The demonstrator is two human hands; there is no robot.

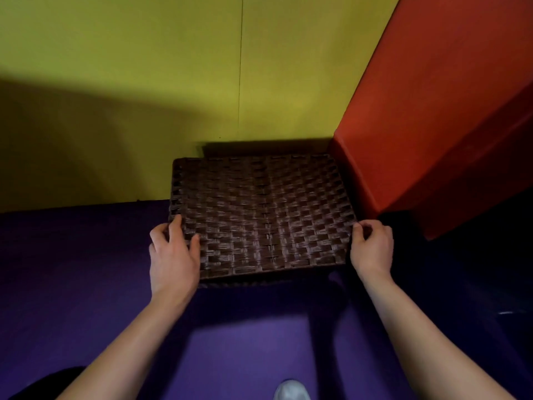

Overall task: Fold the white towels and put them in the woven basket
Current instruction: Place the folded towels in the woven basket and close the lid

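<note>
A dark brown woven basket (262,215) stands in the corner on the purple floor, and its flat woven lid covers the top. My left hand (173,252) grips the lid's near left corner, thumb on top and fingers around the edge. My right hand (372,246) pinches the near right edge of the lid. No white towel shows in this view, and the inside of the basket is hidden.
A yellow-green wall (144,96) rises behind the basket and an orange wall (432,125) closes the right side. Purple floor (245,342) lies in front. A white shoe tip (291,391) shows at the bottom edge.
</note>
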